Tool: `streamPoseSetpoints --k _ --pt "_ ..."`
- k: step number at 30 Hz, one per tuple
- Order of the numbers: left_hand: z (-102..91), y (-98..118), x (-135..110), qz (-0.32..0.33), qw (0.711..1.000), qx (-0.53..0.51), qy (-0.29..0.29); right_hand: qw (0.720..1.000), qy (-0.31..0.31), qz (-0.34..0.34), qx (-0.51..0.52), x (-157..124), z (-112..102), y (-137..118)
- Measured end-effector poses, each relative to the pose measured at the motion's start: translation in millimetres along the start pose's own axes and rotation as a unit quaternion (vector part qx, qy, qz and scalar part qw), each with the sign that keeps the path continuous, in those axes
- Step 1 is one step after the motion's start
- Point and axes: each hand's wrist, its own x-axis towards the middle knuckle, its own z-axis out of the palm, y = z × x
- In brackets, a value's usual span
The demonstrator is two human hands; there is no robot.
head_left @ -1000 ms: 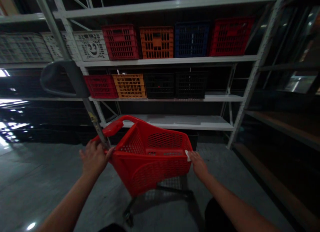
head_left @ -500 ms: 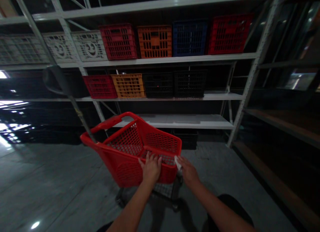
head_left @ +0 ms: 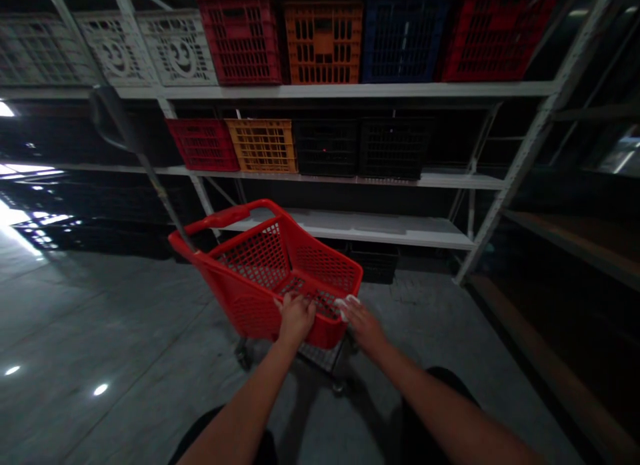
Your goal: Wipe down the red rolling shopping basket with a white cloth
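Note:
A red plastic shopping cart (head_left: 240,305) with perforated walls stands in front of me on dark wheels, its basket bare inside where I can see it. My left hand (head_left: 297,319) is curled over the near rim, thumb on the left side. At the basket's right corner, my right hand (head_left: 367,328) presses a crumpled white cloth (head_left: 345,305) against the rim. The fingers bunch around the cloth, and part of it sticks out past them. My left fingertips are partly hidden inside the basket.
A white metal rack (head_left: 320,91) behind the cart holds plastic crates, among them an orange crate (head_left: 324,41) and a yellow crate (head_left: 263,145). A slanted pole (head_left: 155,181) rises at the cart's handle end. More shelving (head_left: 565,248) stands at right.
My right hand has moved the cloth from the corner's outer side onto the top of the rim, slightly left. My left hand stays on the near rim. The view has tilted down.

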Motion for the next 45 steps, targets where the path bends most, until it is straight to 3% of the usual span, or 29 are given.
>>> streamPoseSetpoints --k 3,5,9,12,15,18,20,22,24,27,29,31,33,36,39,41,45 --pt "2.0 1 -3 -0.007 1.0 -0.005 0.005 0.998 0.032 0.059 -0.022 6 -11 36" --pt "4.3 4 -4 -0.01 1.0 -0.004 0.016 0.994 0.05 0.092 -0.026 5 -4 34" --pt "7.6 7 -6 -0.005 0.999 -0.008 0.033 0.997 0.038 0.068 -0.001 -7 22 -22" --pt "6.2 4 -7 0.001 0.999 -0.022 0.025 0.999 -0.003 0.038 0.016 -14 22 -50" --pt "2.5 1 -10 -0.002 1.0 -0.024 0.012 1.0 -0.005 0.023 0.009 -8 6 -31" --pt "-1.1 -1 -12 -0.004 1.0 -0.022 0.003 0.998 0.021 0.062 -0.011 0 -5 5" --pt "-3.2 -1 -14 0.002 1.0 -0.023 -0.002 0.995 0.041 0.086 -0.014 2 -5 13" --pt "-5.6 -2 -16 0.006 1.0 -0.026 -0.007 0.994 0.06 0.086 -0.003 0 0 -2" --pt "-9.1 -5 -18 0.009 1.0 -0.026 -0.013 0.995 0.066 0.076 0.018 -5 5 -33" --pt "-16.8 -11 -23 0.023 0.999 -0.03 -0.019 0.997 0.038 0.057 0.045 -16 7 -83" --pt "-22.7 -16 -26 0.042 0.998 -0.036 -0.028 0.998 0.004 0.029 0.051 -20 4 -96" --pt "-28.1 -23 -30 0.059 0.996 -0.039 -0.045 0.999 -0.027 -0.014 0.043 -21 -2 -84" --pt "-32.3 -29 -33 0.068 0.995 -0.039 -0.057 0.999 -0.031 -0.037 0.022 -20 -10 -51" --pt "-35.4 -35 -37 0.078 0.994 -0.04 -0.062 1.0 0.011 0.0 -0.018 -15 -21 5" --pt "-35.4 -38 -38 0.091 0.992 -0.043 -0.071 0.997 0.041 0.051 -0.033 -11 -22 21" --pt "-34.6 -40 -37 0.095 0.992 -0.044 -0.074 0.996 0.05 0.068 -0.017 -13 -13 -3" --pt "-35.0 -44 -36 0.113 0.989 -0.043 -0.083 0.998 0.033 0.029 0.036 -22 12 -89"
